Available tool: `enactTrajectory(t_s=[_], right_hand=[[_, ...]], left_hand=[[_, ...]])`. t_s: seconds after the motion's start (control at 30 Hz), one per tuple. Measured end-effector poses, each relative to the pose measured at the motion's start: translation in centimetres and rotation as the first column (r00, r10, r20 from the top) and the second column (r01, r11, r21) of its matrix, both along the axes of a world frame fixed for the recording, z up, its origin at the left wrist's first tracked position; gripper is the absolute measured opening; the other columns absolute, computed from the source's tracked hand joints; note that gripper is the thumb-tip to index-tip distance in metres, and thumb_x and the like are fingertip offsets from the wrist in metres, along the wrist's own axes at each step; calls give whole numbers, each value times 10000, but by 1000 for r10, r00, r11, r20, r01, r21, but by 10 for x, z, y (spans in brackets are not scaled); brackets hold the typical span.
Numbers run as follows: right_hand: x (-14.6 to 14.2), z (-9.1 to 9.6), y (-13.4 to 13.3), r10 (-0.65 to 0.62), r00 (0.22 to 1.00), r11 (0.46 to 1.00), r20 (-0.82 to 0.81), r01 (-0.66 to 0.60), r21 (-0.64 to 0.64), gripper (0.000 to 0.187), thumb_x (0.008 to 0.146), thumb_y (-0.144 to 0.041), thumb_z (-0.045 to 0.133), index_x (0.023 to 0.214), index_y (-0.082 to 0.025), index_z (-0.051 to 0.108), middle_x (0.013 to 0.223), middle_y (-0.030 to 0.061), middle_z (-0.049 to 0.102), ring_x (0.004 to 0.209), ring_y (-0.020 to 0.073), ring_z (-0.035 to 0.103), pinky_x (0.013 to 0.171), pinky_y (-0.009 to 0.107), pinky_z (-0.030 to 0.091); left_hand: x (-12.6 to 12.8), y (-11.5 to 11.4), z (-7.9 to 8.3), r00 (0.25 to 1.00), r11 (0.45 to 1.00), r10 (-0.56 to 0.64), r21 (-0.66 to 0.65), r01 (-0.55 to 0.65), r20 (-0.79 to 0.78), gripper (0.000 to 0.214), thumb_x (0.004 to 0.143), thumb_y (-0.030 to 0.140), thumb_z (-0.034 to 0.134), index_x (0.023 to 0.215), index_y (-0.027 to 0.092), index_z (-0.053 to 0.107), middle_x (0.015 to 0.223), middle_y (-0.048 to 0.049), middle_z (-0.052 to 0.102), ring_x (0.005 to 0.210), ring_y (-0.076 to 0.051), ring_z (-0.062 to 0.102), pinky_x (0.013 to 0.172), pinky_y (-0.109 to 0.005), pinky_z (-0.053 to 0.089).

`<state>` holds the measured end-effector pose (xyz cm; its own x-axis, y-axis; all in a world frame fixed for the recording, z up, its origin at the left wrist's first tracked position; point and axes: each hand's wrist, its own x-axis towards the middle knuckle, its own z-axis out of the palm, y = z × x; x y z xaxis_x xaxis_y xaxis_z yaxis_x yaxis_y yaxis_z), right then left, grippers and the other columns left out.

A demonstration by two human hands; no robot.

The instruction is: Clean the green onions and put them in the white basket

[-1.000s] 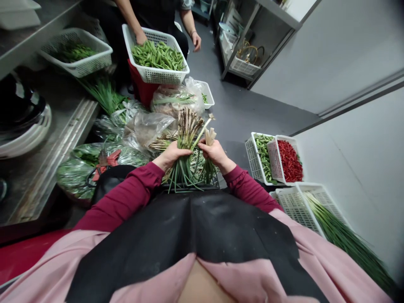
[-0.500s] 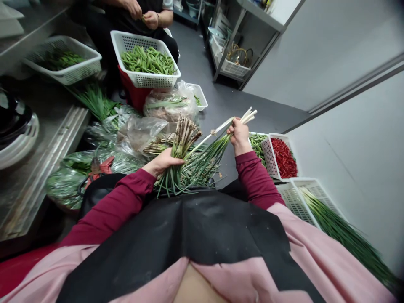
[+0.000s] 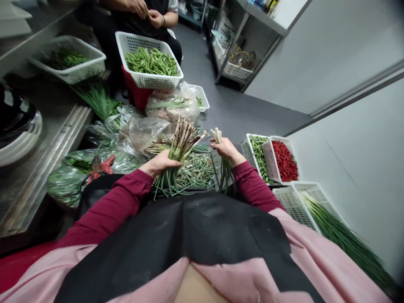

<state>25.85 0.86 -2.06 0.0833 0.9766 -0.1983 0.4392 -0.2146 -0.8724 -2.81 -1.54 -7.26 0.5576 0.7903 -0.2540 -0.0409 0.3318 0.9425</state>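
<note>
Scallions (image 3: pixel 178 145) bunched in left grip (image 3: pixel 160 162); few stalks (image 3: pixel 217 136) in right grip (image 3: pixel 225 148).

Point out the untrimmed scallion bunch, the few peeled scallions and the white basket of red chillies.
untrimmed scallion bunch (image 3: pixel 179 145), head view, stalks above the left hand.
few peeled scallions (image 3: pixel 217 134), head view, white ends.
white basket of red chillies (image 3: pixel 267 155), head view, left wall.

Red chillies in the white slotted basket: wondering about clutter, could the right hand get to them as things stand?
Probably yes: the red chillies lie uncovered just beside the right hand, with open space between, though that hand holds a few spring onion stalks.
</note>
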Motion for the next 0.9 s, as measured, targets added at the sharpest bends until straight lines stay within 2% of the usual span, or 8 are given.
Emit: enactTrajectory(t_s=[0.13,0.23,0.43,0.5,0.57,0.63,0.8,0.9], right_hand=[[-23,-1,3,25,985,998,-171,-14,65,328,691,-349,739,904,-113,659,455,-80,444,369,49,345,393,202,304],[-31,3,10,90,961,994,-262,-71,83,293,664,-357,756,807,-130,639,432,-85,414,356,53,330,366,205,262],[-17,0,24,-205,959,941,-197,249,232,172,715,-283,689,720,-140,594,495,-47,511,382,45,361,379,188,280],[-10,-3,24,-180,975,966,-128,200,166,156,710,-261,690,729,-128,610,513,-23,557,361,45,352,350,193,250],[-10,-9,19,-32,996,999,-89,33,11,180,677,-241,727,767,-120,629,532,-3,599,333,44,336,320,198,214],[-17,-18,12,59,991,989,-116,-74,-131,230,648,-228,763,805,-126,630,510,-12,595,314,47,328,305,196,200],[-39,-28,-1,-101,939,984,-330,44,-175,310,719,-382,753,662,-166,537,382,-93,356,320,46,283,318,187,225],[-51,-19,-6,-73,833,981,-548,-40,-192,375,723,-459,752,698,-177,505,424,-115,320,341,35,251,348,185,258]], left_hand=[[2,0,-4,1000,1000,-11,-14,11,2,404,479,233,831,822,116,652,728,-21,645,644,-143,570,610,-269,490],[3,0,-4,1000,999,-28,-17,29,7,420,478,222,833,843,116,654,750,-25,652,659,-146,578,619,-272,496],[-3,-2,1,1000,999,-5,-45,5,3,417,471,232,836,824,118,647,715,-17,643,619,-140,571,565,-255,478],[-5,-1,1,1000,999,17,-51,-16,10,420,475,240,838,829,122,645,713,-16,645,612,-141,571,553,-251,472],[-7,2,-1,999,997,49,-55,-48,21,416,472,236,838,820,126,639,695,-8,637,596,-134,559,548,-247,466],[-7,5,-2,996,995,79,-60,-77,35,423,461,229,839,817,127,636,687,0,631,591,-129,552,554,-245,463],[-6,8,-4,993,992,103,-78,-98,57,442,458,231,836,843,127,645,709,-5,643,607,-136,567,575,-256,471],[-1,6,-4,994,994,77,-81,-71,79,412,465,207,830,825,123,650,708,-7,652,607,-133,573,585,-256,483]])
